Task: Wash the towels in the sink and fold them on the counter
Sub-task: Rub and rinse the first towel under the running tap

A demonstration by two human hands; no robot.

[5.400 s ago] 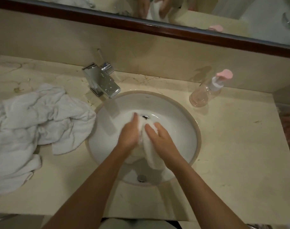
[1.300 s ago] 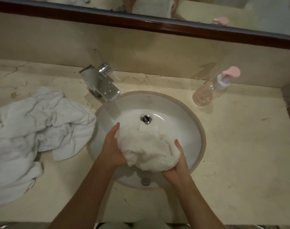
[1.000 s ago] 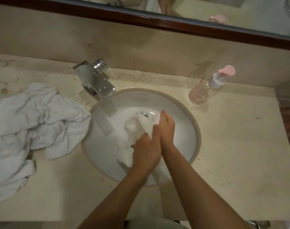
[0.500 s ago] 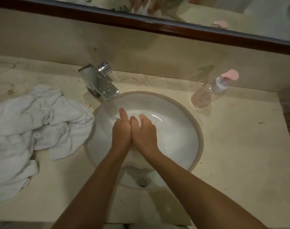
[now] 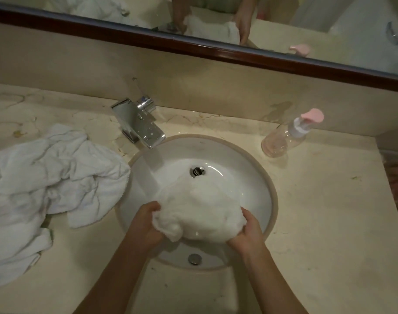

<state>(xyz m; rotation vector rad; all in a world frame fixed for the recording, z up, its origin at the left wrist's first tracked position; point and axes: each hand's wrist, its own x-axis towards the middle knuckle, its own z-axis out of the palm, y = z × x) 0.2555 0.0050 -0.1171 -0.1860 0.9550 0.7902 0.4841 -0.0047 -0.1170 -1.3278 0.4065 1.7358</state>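
A small wet white towel (image 5: 200, 209) is spread out in a bunch over the round white sink (image 5: 245, 164). My left hand (image 5: 146, 225) grips its left edge with curled fingers. My right hand (image 5: 245, 234) grips its right edge from below. Both hands hold it above the near half of the basin. A heap of crumpled white towels (image 5: 46, 184) lies on the beige counter (image 5: 318, 223) to the left of the sink.
A chrome faucet (image 5: 139, 123) stands at the sink's back left, its spout over the basin. A clear pump bottle with a pink top (image 5: 288, 137) lies tilted at the back right. The drain (image 5: 197, 171) shows behind the towel. A mirror runs along the wall.
Half a second ago my hands were pressed together over the towel in the basin. Now they have drawn apart and toward me, and the towel is spread out between them.
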